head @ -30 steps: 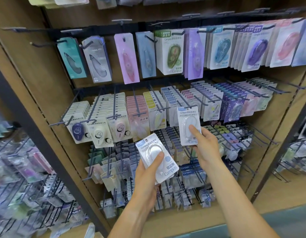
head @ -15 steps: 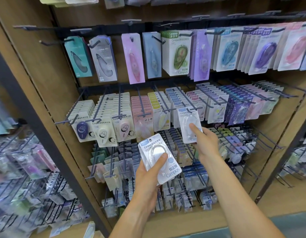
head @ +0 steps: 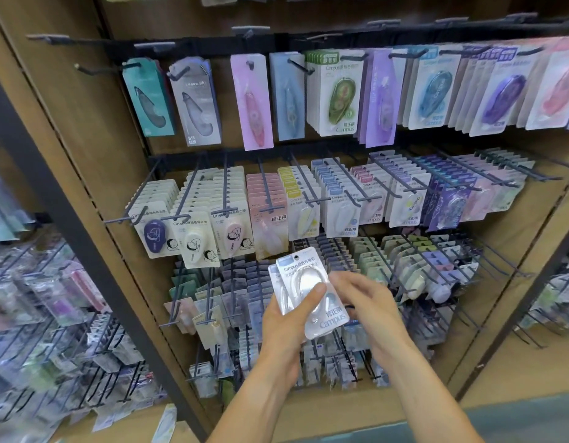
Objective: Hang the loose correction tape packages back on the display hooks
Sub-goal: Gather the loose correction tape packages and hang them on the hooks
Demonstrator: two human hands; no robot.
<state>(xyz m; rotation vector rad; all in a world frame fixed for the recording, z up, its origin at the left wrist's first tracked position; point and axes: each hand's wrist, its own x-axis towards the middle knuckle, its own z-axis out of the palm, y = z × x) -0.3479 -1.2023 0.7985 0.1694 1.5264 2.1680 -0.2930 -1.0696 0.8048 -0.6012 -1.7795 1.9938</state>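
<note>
Packages (head: pixel 308 292) of correction tape, at least two stacked, sat in the left hand (head: pixel 284 327), the thumb curled over the clear blister on the front and the other fingers hidden behind the card. They tilted with the top edge leaning left, in front of the lower rows of the rack (head: pixel 85 238). Left of the thumb, cream cards with cartoon figures (head: pixel 193 241) hung on hooks (head: pixel 181 199), and below them were small green and grey packs. Above the thumb hung a pink card (head: pixel 267 219) and a white one (head: pixel 340 215) in the middle row; higher still, a green tape (head: pixel 339 97) on the top row. Just right of the stack, the right hand (head: pixel 369 302) had its fingers loosely bent at the card's right edge; I could not tell if they pinched it. Right of those fingers hung pale green packs (head: pixel 410 266).
</note>
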